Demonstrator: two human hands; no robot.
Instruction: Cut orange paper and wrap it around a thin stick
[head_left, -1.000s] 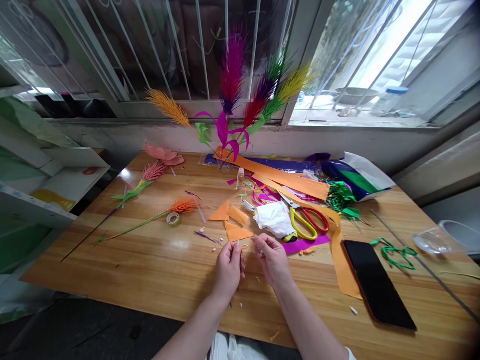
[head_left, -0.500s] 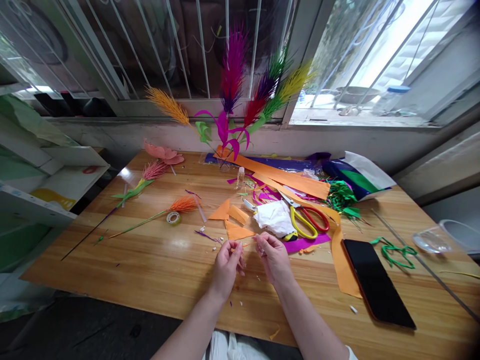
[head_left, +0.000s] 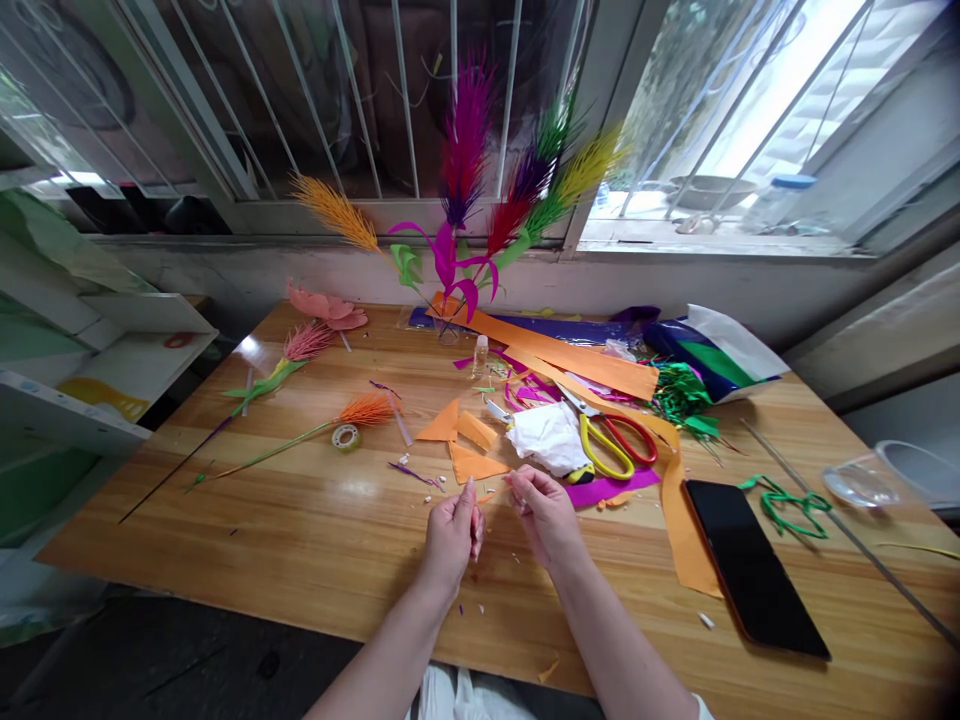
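While both hands meet just above the near middle of the wooden table [head_left: 300, 540], the left hand [head_left: 452, 535] is curled with fingertips pinched upward and the right hand [head_left: 546, 515] is curled with its fingertips pinched toward it; between them sits a tiny orange paper scrap [head_left: 486, 495], though whether either hand truly grips it is too small to tell. No brand, label or writing can be read anywhere; the black phone [head_left: 754, 565] lies face up with a dark screen to the right of the hands. Just beyond the fingertips lie orange paper triangles [head_left: 465, 440], and beside them a crumpled white tissue [head_left: 551, 437] touches a pair of scissors [head_left: 611, 440] with one yellow and one red handle. Long orange paper strips [head_left: 577, 362] run from the far middle of the table down its right side, over purple and magenta offcuts. Further left lie a small roll of tape [head_left: 346, 436], an orange paper flower on a green stem [head_left: 366, 409] and a pink one [head_left: 307, 342]. Against the back wall stands a bunch of tall paper plumes [head_left: 465, 150] in orange, magenta, red, green and yellow, in front of barred windows. A coil of green wire [head_left: 787, 500] lies near the phone, and green shreds [head_left: 679, 395] sit by a folded stack of coloured sheets [head_left: 712, 355]. White crumbs dot the wood around the wrists.
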